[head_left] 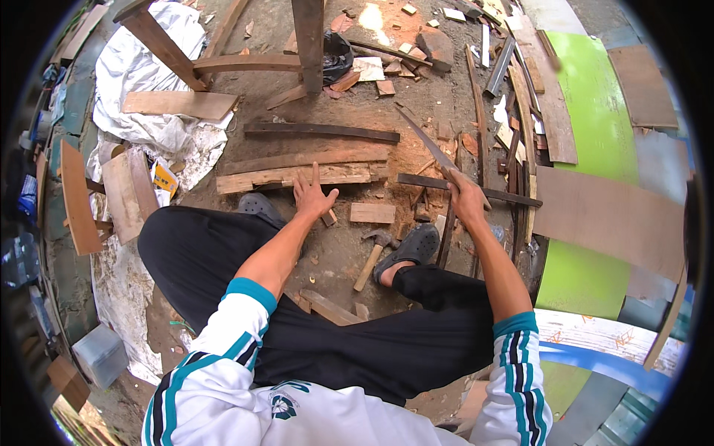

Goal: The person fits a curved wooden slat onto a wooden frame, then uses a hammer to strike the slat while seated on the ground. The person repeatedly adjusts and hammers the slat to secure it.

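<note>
The right hand (pixel 467 199) grips a long, dark, tapering blade (pixel 428 143) angled far-left over the dirt. The left hand (pixel 312 195), fingers spread, presses a pale, rough-edged plank (pixel 297 177) lying just beyond the knees.

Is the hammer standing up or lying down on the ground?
Lying down. The hammer rests flat on the dirt between the person's feet, wooden handle toward the person, metal head away; neither hand touches it.

outdoor carpentry yard, makeshift woodworking spot, bare dirt floor (pixel 439 104) strewn with offcuts and chips, weathered planks (pixel 297 177) lying loose, claw hammer (pixel 374 256) on the ground, rough timber trestle legs (pixel 309 41), stacked boards and green panel (pixel 595 126) at the edge, white tarp (pixel 134 74)
</note>
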{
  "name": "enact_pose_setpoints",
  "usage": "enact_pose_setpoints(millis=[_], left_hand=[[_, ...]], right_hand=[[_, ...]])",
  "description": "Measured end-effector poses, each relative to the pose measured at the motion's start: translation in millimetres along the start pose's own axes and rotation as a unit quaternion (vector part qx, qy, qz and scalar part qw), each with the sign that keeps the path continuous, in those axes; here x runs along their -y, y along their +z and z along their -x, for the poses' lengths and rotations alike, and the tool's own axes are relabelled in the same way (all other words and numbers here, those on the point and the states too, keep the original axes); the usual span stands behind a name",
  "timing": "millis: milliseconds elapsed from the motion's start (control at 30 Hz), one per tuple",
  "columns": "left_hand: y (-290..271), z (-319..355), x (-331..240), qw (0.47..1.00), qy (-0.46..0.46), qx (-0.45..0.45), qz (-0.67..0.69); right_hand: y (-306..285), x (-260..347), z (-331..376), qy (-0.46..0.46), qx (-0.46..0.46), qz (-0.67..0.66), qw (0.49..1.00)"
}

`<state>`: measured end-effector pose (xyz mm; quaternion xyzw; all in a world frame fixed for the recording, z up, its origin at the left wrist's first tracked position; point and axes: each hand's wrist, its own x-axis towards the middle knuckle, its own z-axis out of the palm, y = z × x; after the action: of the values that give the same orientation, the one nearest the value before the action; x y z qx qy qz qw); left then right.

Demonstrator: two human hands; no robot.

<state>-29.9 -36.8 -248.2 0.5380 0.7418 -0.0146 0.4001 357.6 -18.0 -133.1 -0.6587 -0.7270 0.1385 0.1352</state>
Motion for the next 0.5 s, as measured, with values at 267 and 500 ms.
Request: enact_pose_setpoints(millis=[267,500], left_hand=[[-1,-53,5,0.965,0.006,0.175,-0.195],[-9,-64,-3,0.948,-0.021,0.249,-0.198]], right_hand=[[77,-64,-63,0.002,0.061,0.114,0.992],[110,-82,-64,-0.057,0.166,0.113,0.978]])
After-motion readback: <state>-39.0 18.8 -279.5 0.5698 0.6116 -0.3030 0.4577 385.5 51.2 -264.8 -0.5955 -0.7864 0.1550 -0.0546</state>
